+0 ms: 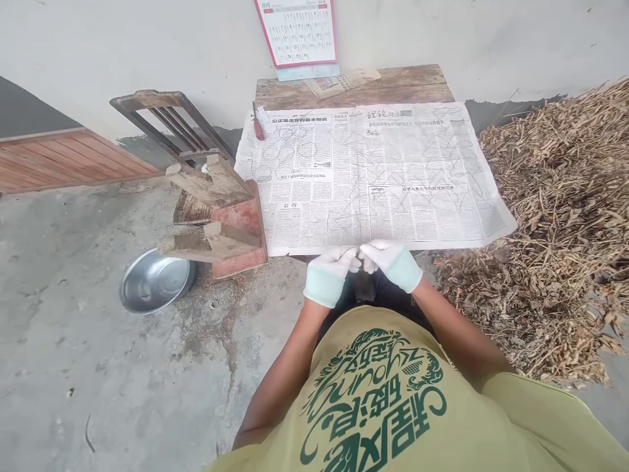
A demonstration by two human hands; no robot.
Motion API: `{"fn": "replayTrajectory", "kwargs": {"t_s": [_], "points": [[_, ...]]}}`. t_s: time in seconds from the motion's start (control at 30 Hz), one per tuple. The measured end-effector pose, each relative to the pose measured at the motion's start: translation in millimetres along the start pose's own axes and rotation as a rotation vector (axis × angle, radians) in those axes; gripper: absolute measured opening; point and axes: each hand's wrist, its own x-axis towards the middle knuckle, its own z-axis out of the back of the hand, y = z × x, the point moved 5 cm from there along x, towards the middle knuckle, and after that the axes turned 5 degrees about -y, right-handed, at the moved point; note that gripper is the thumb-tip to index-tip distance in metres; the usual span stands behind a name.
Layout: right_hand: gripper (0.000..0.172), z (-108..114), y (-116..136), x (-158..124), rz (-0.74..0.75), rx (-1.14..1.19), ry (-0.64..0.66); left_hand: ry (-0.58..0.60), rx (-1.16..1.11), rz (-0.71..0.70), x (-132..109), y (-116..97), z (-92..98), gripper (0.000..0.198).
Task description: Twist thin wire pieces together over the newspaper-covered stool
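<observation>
My left hand [330,274] and my right hand [388,261] both wear white gloves with pale green cuffs. They meet at the near edge of the table, fingertips almost together, in front of my body. Each hand has its fingers curled in and closed. What they hold, if anything, is hidden or too small to name. Just beyond them lies a spread newspaper [314,196] with pen scribbles across it. A screwdriver [258,127] with a red handle rests on its far left corner.
The wooden table [413,85] stands against a wall, with a calendar [299,33] at its back. On the left are a wooden chair [162,101], an upturned red stool [240,219] and a metal basin [157,282]. Dried plants [565,242] are heaped on the right.
</observation>
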Motion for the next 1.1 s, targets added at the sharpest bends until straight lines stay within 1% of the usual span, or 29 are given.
{"fn": "replayTrajectory", "kwargs": {"t_s": [0.07,0.13,0.2,0.23,0.27,0.33,0.4,0.5,0.63,0.7,0.83,0.87,0.93,1.03,1.1], "points": [[0.026,-2,-2,0,-0.013,-0.006,0.032,0.038,-0.052,0.0,-1,-1,1.4,0.025],[0.027,-3,-4,0,-0.019,-0.025,0.076,0.109,-0.074,0.033,0,-1,2.5,0.026],[0.03,-1,-4,1,-0.004,-0.087,0.111,0.18,-0.088,0.08,1,-1,3.6,0.027],[0.031,0,-2,2,0.021,-0.145,0.114,0.197,-0.088,0.103,1,-1,4.4,0.027],[0.03,2,1,3,0.059,-0.211,0.106,0.202,-0.076,0.125,2,-1,5.2,0.025],[0.025,6,10,6,0.147,-0.315,0.047,0.183,-0.031,0.157,2,-1,6.0,0.021],[0.02,9,19,9,0.209,-0.329,-0.028,0.166,0.008,0.176,0,-3,3.9,0.017],[0.02,7,25,13,0.198,-0.242,-0.098,0.158,0.051,0.196,-5,-4,-2.3,0.015],[0.028,-6,20,19,0.088,0.033,-0.082,0.097,0.122,0.218,-9,-1,-5.1,0.015],[0.027,-12,16,20,0.051,0.135,-0.076,0.067,0.13,0.217,-10,2,-3.9,0.014],[0.024,-15,12,19,0.002,0.181,-0.071,0.059,0.126,0.198,-11,10,0.8,0.014],[0.024,-15,10,18,-0.012,0.185,-0.066,0.073,0.105,0.193,-12,12,1.9,0.014],[0.025,-16,8,16,-0.024,0.197,-0.049,0.141,0.02,0.193,-13,17,2.9,0.017],[0.028,-17,5,15,-0.006,0.228,-0.003,0.263,-0.159,0.223,-14,21,4.3,0.03],[0.032,-18,2,16,-0.006,0.218,0.018,0.298,-0.249,0.255,-15,22,6.6,0.038]]}}
